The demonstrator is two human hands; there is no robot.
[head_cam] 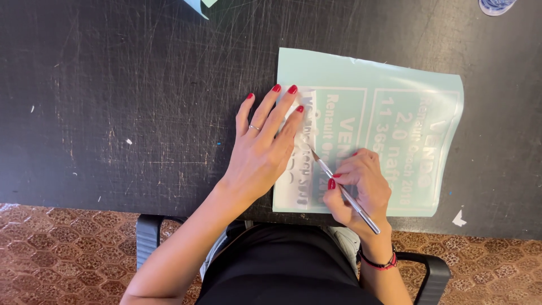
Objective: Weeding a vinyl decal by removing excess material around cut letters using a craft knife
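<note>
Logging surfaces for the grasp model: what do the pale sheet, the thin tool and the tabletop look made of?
Sheet: looks like thin vinyl film, pale mint, glossy, with a curling edge.
Tool in the right hand: apparently polished metal, bright glints.
Tabletop: hard black matte board, heavily scratched; material unclear.

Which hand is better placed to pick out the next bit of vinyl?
Probably the right hand: it holds the tool, tip on the sheet at the lettering. The left hand lies flat, pinning the sheet's edge.

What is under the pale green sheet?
The sheet lies on a scratched black table. Both the left hand and right hand cover parts of its lettering.
</note>
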